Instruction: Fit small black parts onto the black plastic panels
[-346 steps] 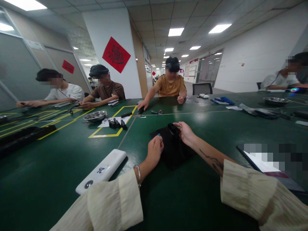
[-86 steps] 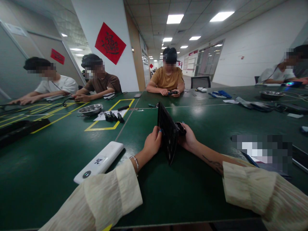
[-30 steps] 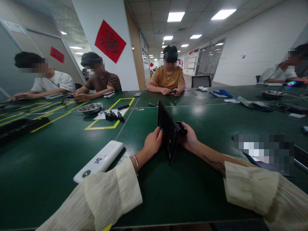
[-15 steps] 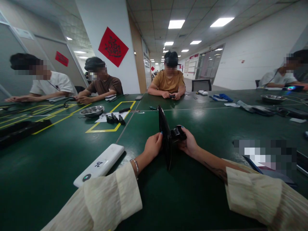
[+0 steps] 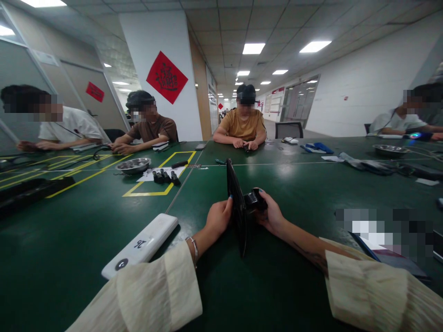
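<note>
Upright in front of me stands a thin black panel point(image 5: 236, 207), seen almost edge-on. My left hand point(image 5: 220, 216) grips its left face, with the thumb up near its edge. On the panel's other side is a black block-shaped part point(image 5: 252, 200), glossy in places. My right hand point(image 5: 272, 214) is closed around that part's right end. Whether the part is joined to the panel cannot be made out. The fingers behind both things are partly hidden.
A white power bank point(image 5: 141, 245) lies left of my left forearm. Further off are a metal bowl point(image 5: 133, 166), several small black parts point(image 5: 166, 177) on white paper, and a long black tray point(image 5: 34, 193). Co-workers sit around the green table point(image 5: 297, 184).
The view has tilted up slightly, so the table and hands sit lower in the picture. Both hands keep their hold, and the black block-shaped part appears slightly turned.
</note>
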`<state>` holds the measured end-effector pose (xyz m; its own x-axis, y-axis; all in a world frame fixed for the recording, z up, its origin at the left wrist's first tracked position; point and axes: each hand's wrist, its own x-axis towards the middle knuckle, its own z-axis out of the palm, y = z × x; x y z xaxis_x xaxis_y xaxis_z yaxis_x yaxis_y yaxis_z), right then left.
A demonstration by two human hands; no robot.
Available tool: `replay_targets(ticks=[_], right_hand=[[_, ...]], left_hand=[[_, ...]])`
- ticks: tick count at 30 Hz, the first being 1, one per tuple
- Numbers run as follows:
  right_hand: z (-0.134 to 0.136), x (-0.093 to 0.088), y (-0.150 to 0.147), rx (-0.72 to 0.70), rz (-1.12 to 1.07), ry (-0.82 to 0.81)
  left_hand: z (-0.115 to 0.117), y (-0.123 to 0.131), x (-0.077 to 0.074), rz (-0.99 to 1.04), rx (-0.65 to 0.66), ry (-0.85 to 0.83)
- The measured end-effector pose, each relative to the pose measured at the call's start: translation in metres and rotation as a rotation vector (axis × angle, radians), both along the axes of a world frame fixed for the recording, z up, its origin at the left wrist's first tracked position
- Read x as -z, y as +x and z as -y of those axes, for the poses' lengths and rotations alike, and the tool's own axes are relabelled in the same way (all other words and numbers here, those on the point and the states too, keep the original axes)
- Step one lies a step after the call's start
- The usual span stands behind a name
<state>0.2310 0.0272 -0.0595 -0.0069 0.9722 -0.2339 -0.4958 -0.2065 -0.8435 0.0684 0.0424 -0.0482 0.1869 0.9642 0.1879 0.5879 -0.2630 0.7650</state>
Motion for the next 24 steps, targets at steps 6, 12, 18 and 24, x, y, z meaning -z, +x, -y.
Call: replay_targets(ticks=[6, 12, 18, 24], right_hand=[[-0.0008, 0.0022, 0.0005, -0.011, -0.004, 0.016], [-0.0037, 0.0057, 0.0015, -0.005, 0.001, 0.018], [-0.0023, 0.0026, 0.0005, -0.015, 0.004, 0.000], [-0.0009, 0.0005, -0.0010, 0.015, 0.020, 0.010]], left_hand=[[-0.0004, -0.0018, 0.0004, -0.005, 0.001, -0.038], [-0.0012, -0.0023, 0.0020, -0.005, 0.018, -0.016], [0.0000, -0.0017, 0.0039, 0.033, 0.000, -0.060], [0.0015, -0.0014, 0.0009, 0.004, 0.000, -0.032]])
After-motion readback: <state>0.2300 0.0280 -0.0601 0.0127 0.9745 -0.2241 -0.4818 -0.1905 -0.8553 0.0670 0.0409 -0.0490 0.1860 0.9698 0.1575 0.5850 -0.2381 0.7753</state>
